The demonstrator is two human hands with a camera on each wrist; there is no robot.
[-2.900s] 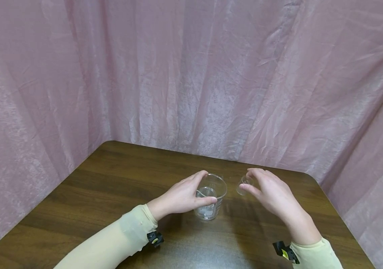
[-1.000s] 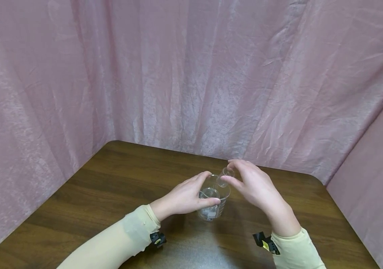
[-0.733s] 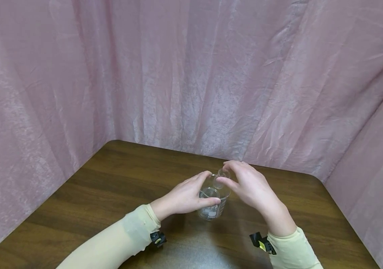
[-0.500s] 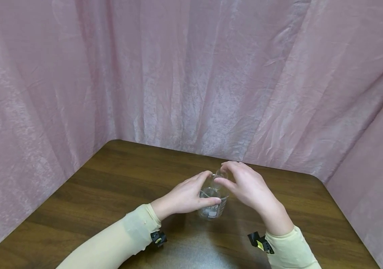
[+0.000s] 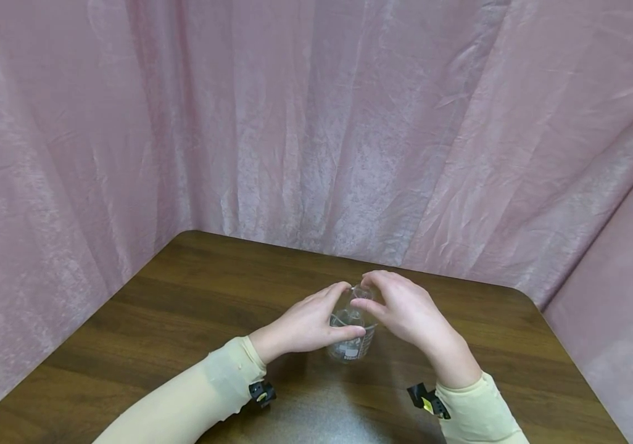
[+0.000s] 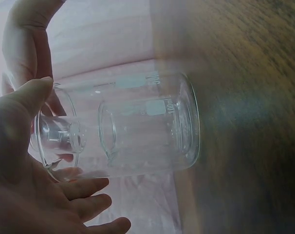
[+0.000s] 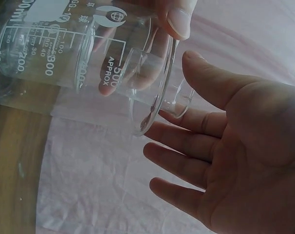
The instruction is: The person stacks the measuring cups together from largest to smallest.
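Observation:
A large clear glass beaker (image 5: 351, 354) with white graduations stands upright on the table. My left hand (image 5: 306, 322) holds it near the rim, thumb on the near side and fingers behind. A smaller beaker (image 6: 142, 126), marked 100 ml, stands inside it at the bottom. Between its thumb and fingers, my right hand (image 5: 408, 311) pinches a tiny clear beaker (image 7: 179, 100) by its upper end. In the left wrist view the tiny beaker's lower part is inside the large beaker's mouth, above the smaller beaker's rim.
The brown wooden table (image 5: 211, 283) has rounded far corners. Pink curtains (image 5: 294, 123) hang behind it and at both sides. A small black camera mount sits on each wrist, over pale yellow sleeves (image 5: 183, 394).
My right hand has moved left with the tiny beaker, from beside the large beaker to over its mouth, then lower into it. The left hand has kept its hold, almost still.

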